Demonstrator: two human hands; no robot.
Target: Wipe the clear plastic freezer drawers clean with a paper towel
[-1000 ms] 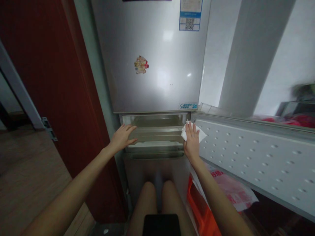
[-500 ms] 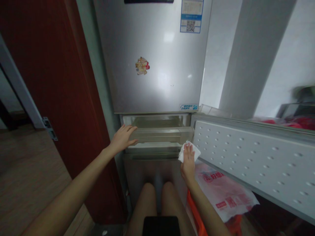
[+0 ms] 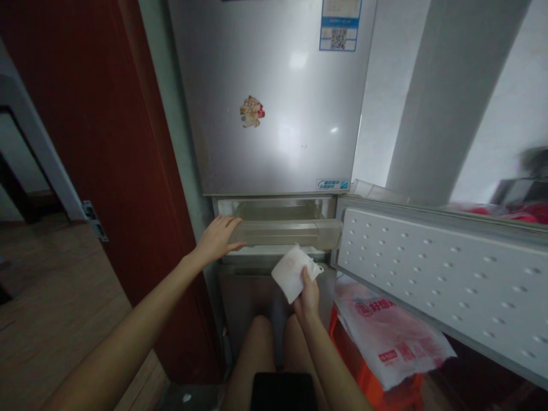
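Note:
I crouch before a silver fridge [image 3: 274,103]. Its middle compartment is open, and a clear plastic drawer [image 3: 291,233] is pulled partway out. My left hand [image 3: 218,238] rests on the drawer's left front corner, fingers spread around it. My right hand [image 3: 307,295] is held in front of the drawer, below its front edge, pinching a folded white wipe [image 3: 293,273] that looks faintly stained. The compartment's door [image 3: 436,268] swings out to the right, its white dimpled inner face toward me.
A dark red wooden door [image 3: 98,142] stands close on the left. Under the open fridge door, a white and red plastic bag [image 3: 389,337] lies over an orange stool or crate [image 3: 363,371]. My bare knees [image 3: 274,348] and a black phone [image 3: 282,391] are at the bottom.
My right hand came off the fridge door's inner edge, dropped down and moved left to the middle, turning the wipe up toward me. The left hand stayed on the drawer.

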